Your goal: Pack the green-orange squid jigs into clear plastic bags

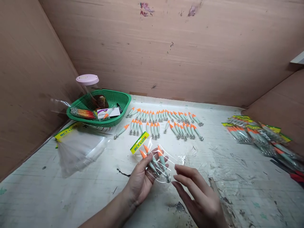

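My left hand point(141, 180) grips a clear plastic bag with a yellow "BCT LURE" header point(139, 143), thumb in front and fingers behind. Three squid lures point(161, 157), with orange noses, pale bodies and metal hook crowns, show in or against the bag; whether each is fully inside I cannot tell. Beside the bag's lower right edge, my right hand point(199, 193) has its fingers and thumb apart and nothing visible between them. Beyond the hands, loose lures of the same kind point(182, 129) lie in two rows on the white table.
At left, a stack of bags point(80, 152) lies before a green basket point(123, 106) with a pink-lidded jar point(87, 79) in it. Filled lure packs point(258, 136) are piled at right, near a red-handled tool point(296, 178). Brown panels point(166, 63) enclose the table.
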Tool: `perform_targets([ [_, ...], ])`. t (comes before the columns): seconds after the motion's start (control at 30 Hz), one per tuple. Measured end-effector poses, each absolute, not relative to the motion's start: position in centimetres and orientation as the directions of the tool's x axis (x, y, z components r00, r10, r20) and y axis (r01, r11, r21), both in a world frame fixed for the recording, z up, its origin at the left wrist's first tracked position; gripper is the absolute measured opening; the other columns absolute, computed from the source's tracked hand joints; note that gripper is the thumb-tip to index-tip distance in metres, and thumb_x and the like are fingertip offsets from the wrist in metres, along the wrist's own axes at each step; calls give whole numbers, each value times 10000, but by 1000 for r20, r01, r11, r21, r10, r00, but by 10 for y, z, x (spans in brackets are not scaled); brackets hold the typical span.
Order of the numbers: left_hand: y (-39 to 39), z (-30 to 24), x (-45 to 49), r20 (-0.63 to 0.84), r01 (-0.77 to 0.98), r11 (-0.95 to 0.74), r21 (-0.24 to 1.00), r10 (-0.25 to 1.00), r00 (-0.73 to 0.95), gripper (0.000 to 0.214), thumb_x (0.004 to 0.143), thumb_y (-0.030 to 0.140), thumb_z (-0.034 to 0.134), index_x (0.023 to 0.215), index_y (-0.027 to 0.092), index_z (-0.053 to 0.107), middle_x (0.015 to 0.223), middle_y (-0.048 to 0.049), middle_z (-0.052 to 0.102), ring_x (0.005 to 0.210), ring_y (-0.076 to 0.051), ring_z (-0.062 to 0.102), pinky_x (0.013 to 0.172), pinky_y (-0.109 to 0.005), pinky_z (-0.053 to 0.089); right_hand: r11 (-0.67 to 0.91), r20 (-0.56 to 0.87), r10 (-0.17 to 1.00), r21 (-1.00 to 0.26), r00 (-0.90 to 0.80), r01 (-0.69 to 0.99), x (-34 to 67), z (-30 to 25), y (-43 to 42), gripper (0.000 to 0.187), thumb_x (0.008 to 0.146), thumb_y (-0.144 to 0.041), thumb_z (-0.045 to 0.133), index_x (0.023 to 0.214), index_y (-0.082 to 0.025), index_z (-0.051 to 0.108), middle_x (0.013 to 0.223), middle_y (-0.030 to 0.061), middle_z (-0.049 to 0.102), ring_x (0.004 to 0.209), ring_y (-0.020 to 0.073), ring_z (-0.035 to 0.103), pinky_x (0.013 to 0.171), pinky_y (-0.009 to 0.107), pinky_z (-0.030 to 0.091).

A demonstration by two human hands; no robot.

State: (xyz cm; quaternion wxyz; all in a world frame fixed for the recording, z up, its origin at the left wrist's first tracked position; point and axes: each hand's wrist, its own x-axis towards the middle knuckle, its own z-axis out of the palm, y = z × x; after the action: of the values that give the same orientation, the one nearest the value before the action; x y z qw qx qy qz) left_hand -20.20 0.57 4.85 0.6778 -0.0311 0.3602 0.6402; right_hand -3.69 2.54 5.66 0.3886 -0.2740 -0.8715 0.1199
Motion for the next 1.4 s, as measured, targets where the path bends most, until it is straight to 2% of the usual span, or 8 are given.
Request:
perform_targets([
  [0.23,3,49,-201,-480,-904,152,399,875,-65,325,854,192,553,1164,97,581,1013,-125,709,991,-256,658,950,-428,485,767,606,638,-445,-475,462,-46,55,18,169,835,-88,547,978,-173,574,774,49,599,692,154,572,613,281,501],
  [0.6,1,51,-197,-507,-887,179,426,859,-70,414,827,164,576,1231,84,527,1067,-149,695,1011,-247,650,993,-384,443,754,707,634,-478,-313,450,-63,50,25,316,831,-48,547,1079,-219,643,864,59,670,787,184,598,666,331,524],
  [0.73,1,51,-198,-476,-884,171,435,877,-65,512,807,143,590,1304,145,463,1089,-129,691,1006,-242,651,984,-401,445,796,693,590,-417,-414,438,-61,56,25,381,837,-26,523,1151,-220,616,915,71,680,781,180,576,666,328,524],
  [0.9,2,50,-199,-523,-902,185,391,851,-53,389,829,199,583,1206,116,529,1123,-150,670,1000,-257,652,927,-413,492,875,578,475,-392,-663,285,-35,75,36,423,854,-27,468,1237,-187,548,1068,102,628,913,181,584,753,320,535],
  [1.0,4,52,-201,-528,-912,174,371,847,-53,366,833,168,571,1192,111,531,1140,-153,661,1015,-262,647,908,-415,513,806,562,590,-457,-580,376,-1,74,79,297,873,-110,493,1135,-210,589,992,77,623,924,178,607,771,314,533],
  [1.1,4,55,-203,-525,-904,178,390,849,-59,405,842,197,571,1238,152,500,1198,-134,635,999,-269,655,853,-403,545,690,508,705,-330,-495,644,35,58,145,204,871,-239,487,980,-180,649,908,90,624,728,175,624,643,318,534],
  [1.27,4,55,-206,-555,-882,242,405,831,-27,392,840,254,577,1221,181,519,1286,-96,583,982,-286,660,719,-342,584,677,404,728,-294,-554,675,59,28,217,229,828,-304,485,859,-172,671,803,96,651,648,195,624,585,328,516],
  [1.4,6,53,-206,-571,-889,226,399,819,-48,377,819,236,603,1178,139,542,1253,-110,606,957,-276,669,753,-345,581,690,386,719,-303,-577,657,55,34,205,263,850,-359,464,826,-179,653,769,100,634,681,214,619,615,343,508],
])
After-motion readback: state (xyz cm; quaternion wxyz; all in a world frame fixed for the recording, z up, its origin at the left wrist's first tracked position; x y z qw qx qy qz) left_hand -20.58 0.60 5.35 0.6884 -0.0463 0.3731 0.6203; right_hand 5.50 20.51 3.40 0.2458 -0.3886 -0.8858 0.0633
